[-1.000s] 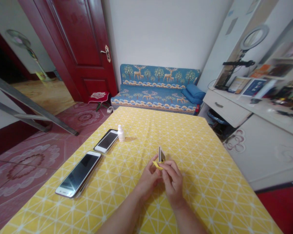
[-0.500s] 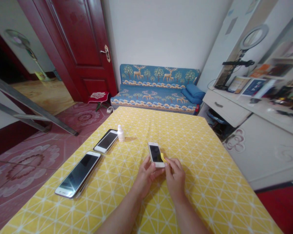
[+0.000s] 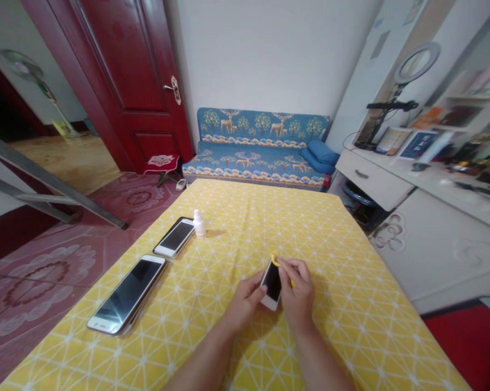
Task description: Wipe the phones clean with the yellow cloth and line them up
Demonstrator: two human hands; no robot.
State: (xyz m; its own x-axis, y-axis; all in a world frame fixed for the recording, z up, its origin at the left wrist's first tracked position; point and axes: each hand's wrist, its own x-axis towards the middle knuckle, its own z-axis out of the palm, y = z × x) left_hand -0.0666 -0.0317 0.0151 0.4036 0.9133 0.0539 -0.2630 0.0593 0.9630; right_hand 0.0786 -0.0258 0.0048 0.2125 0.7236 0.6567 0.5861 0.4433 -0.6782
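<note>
A small white smartphone with a dark screen is gripped along its left side by my left hand, thumb over the front edge. My right hand pinches a small yellow cloth, which lies against the phone's top end. Part of the cloth is hidden under the fingers. To the left, a larger white smartphone lies face up, and beyond it another white phone with a dark case or backing. A white spray bottle stands upright beside that far phone.
A yellow patterned cloth covers the table. Behind it is a blue sofa; a white cabinet runs along the right. Metal legs and a red stool stand on the floor at left.
The phone has come nearer to me and turned, its top now leaning right. My right hand's cloth has gone from the lower right of the phone to its top end.
</note>
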